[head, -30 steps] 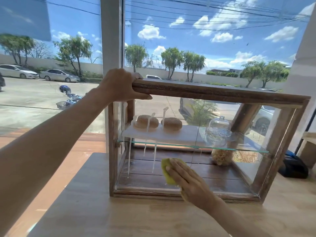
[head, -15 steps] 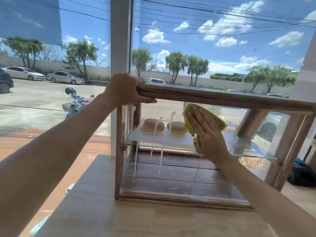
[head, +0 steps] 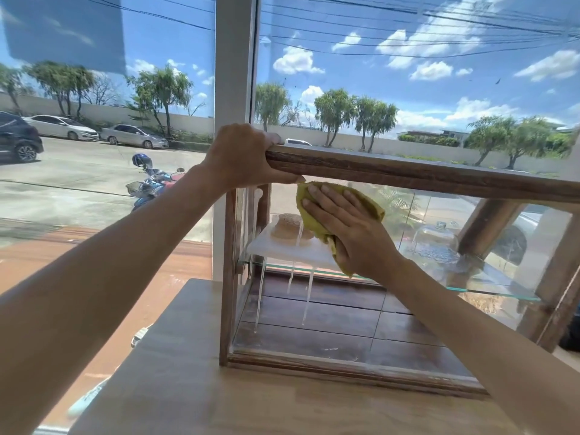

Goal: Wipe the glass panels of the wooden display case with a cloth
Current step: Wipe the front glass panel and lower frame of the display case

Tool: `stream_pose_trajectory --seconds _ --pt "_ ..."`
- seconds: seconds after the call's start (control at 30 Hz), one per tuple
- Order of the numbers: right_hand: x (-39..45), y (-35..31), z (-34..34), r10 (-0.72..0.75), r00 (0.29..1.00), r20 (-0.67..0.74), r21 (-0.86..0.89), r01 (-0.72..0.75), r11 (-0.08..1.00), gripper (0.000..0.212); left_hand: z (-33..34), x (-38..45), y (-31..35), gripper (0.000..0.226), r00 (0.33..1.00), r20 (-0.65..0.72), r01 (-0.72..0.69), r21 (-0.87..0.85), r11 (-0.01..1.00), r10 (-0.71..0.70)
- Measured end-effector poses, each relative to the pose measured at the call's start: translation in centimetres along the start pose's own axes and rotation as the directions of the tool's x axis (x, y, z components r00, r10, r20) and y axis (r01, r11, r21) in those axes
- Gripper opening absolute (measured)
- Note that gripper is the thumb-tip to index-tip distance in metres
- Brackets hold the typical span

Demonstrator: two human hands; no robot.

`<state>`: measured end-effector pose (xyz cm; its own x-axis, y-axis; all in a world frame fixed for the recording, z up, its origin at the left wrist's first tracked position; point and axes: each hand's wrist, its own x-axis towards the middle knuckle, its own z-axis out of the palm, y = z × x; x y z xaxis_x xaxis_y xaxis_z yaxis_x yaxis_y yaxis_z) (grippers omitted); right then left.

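Observation:
A wooden display case with glass panels stands on a light wooden table. My left hand grips the case's top left corner. My right hand presses a yellow-green cloth flat against the front glass panel, high on its left part just under the top rail. White streaks of liquid run down the glass below the cloth. Inside, a bun sits on a white board on a glass shelf.
A glass dome stands on the shelf to the right. The case sits close to a large window with a white frame post. Outside are a parked motorbike and cars. A dark object lies at the far right.
My right hand with the cloth went from the bottom of the front glass up to the top, then slid left toward the top left corner. My left hand kept its grip.

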<state>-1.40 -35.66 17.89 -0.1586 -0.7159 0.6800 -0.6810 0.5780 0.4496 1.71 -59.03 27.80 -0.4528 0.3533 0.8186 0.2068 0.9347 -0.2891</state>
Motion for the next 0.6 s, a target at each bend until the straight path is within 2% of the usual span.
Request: stream_pose_trajectory --seconds 0.2,0.47,0.6 --pt "-0.8 -1.1 1.4 -0.106 0.991 0.087 0.017 0.105 0.994 0.057 0.1 0.0 0.0 0.092 0.999 -0.030 -0.018 -0.002 1.000 0.018" --pt "-4.6 -3.6 5.2 -0.176 0.962 0.208 0.011 0.177 0.984 0.070 0.0 -0.1 0.0 0.091 1.000 -0.018 0.024 -0.008 1.000 -0.024" --pt "-6.8 -4.9 6.7 -0.202 0.945 0.257 0.031 0.201 0.979 0.069 0.0 -0.1 -0.1 0.090 0.999 -0.006 0.033 -0.029 0.999 -0.034"
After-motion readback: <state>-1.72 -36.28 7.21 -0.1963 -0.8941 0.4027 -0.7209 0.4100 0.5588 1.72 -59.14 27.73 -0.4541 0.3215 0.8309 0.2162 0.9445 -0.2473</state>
